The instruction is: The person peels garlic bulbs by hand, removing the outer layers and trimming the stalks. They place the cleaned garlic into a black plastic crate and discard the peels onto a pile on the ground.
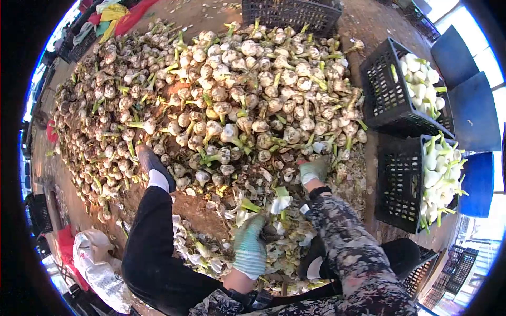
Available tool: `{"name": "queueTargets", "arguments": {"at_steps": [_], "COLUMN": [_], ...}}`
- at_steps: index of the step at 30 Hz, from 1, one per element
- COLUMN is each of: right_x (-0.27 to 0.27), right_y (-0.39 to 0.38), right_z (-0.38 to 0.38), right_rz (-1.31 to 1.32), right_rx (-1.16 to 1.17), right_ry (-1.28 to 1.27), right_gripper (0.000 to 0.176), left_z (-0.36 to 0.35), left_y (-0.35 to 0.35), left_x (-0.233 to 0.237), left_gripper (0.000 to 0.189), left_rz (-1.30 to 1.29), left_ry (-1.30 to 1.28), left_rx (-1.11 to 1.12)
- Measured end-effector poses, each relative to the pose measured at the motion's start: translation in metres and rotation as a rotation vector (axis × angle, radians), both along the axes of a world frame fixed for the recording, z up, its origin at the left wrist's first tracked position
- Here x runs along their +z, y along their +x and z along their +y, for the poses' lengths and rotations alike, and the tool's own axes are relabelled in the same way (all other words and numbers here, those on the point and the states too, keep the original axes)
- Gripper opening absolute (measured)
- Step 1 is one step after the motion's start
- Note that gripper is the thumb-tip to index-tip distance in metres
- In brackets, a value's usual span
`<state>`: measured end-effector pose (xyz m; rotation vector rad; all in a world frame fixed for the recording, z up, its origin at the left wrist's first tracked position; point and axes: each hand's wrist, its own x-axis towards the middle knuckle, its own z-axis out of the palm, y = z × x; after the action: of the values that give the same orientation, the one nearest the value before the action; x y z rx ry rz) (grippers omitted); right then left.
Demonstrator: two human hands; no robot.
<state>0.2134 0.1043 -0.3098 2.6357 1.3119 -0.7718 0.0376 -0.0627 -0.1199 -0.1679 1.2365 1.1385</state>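
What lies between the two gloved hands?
Head view: loose garlic skins and green stalk scraps lie between the left hand and the right hand.

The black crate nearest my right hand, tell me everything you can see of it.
A black plastic crate with grid-holed walls, standing on the dirt floor right of the garlic pile. Peeled white garlic bulbs with green stems fill it, some poking over the rim. A second crate sits just beyond it.
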Motion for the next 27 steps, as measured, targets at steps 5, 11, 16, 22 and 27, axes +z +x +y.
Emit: {"name": "queueTargets", "arguments": {"at_steps": [5, 11, 16, 22, 27], "right_x": [-0.054, 0.196, 0.247, 0.274, 0.237], "right_y": [0.025, -0.01, -0.006, -0.016, -0.021], "right_z": [-0.021, -0.08, -0.106, -0.148, -0.165], "right_rz": [0.985, 0.638, 0.502, 1.348, 1.224], "right_rx": [-0.649, 1.006, 1.421, -0.194, 0.163], "right_ry": [0.613, 0.218, 0.482, 0.087, 0.424], "right_gripper": [0.047, 0.072, 0.07, 0.051, 0.035], "left_z": [-0.005, 0.003, -0.015, -0.024, -0.027], "left_y": [-0.002, 0.0, -0.002, 0.008, 0.007], "left_x": [-0.004, 0.012, 0.031, 0.024, 0.058], "left_gripper": [0.022, 0.038, 0.041, 0.053, 0.064], "left_rz": [-0.055, 0.156, -0.268, 0.394, 1.204], "left_ry": [0.045, 0.094, 0.209, 0.732, 0.861], "left_rx": [-0.001, -0.197, -0.269, -0.222, -0.505]}}
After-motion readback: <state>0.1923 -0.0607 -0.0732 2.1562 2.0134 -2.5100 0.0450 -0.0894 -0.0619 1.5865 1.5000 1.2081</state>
